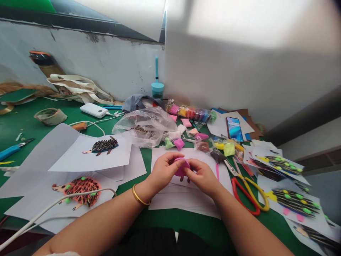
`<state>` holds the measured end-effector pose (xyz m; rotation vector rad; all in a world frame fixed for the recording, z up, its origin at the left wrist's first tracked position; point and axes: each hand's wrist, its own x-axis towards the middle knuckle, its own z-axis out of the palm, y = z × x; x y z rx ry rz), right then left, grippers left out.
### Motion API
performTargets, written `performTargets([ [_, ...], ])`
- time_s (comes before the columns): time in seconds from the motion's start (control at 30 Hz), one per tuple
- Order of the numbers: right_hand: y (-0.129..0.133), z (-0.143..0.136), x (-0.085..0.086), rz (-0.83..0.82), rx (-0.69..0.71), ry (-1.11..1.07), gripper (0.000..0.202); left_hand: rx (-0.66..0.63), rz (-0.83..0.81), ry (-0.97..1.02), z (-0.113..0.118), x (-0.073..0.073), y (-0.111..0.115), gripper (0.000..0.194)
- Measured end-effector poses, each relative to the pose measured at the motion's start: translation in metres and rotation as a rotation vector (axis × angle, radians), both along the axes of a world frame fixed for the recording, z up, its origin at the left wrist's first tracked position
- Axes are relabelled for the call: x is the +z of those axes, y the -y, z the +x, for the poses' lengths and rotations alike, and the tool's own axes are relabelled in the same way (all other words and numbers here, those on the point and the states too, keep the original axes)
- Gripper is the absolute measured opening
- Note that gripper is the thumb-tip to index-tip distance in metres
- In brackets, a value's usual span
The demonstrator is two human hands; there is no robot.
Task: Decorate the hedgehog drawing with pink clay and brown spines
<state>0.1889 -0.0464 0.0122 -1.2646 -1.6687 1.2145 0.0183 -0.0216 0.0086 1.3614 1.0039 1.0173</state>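
Note:
Between my two hands is a flattened piece of purple-pink modelling clay (182, 168). My left hand (165, 171) pinches its left edge, thumb across the top. The fingers of my right hand (200, 175) close on its right side. Both hands are just above a white sheet of paper (170, 199), where two small brown leg-like pieces show below the clay. A thin pink strip (217, 172) lies on the paper to the right of my right hand. Part of the sheet is hidden under my hands and forearms.
Scissors with red and yellow handles (252, 193) lie at right. Beyond my hands are several clay packets (179, 143) and a plastic bag (145, 124). Papers with seed-covered hedgehogs (85, 192) lie on both sides. A white cable (53, 204) crosses the left. A phone (234, 128) rests behind.

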Motion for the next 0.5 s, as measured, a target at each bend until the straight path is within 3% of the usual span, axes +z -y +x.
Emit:
performTargets([
  [0.07, 0.0003, 0.0002, 0.0005, 0.01, -0.014, 0.019, 0.014, -0.037, 0.002, 0.025, 0.0003, 0.0011, 0.0015, 0.04],
  [0.2, -0.0001, 0.0015, -0.0015, 0.041, -0.031, 0.071, 0.011, -0.068, 0.037, 0.025, 0.0001, 0.002, 0.0012, 0.027],
  [0.4, -0.0012, 0.0034, -0.0053, -0.039, -0.031, -0.042, 0.02, -0.06, -0.108, 0.102, -0.0002, 0.0013, -0.0006, 0.031],
  [0.5, -0.0014, 0.0042, -0.0058, -0.056, -0.07, 0.026, 0.016, -0.097, -0.073, 0.067, -0.0003, 0.0014, 0.0004, 0.037],
])
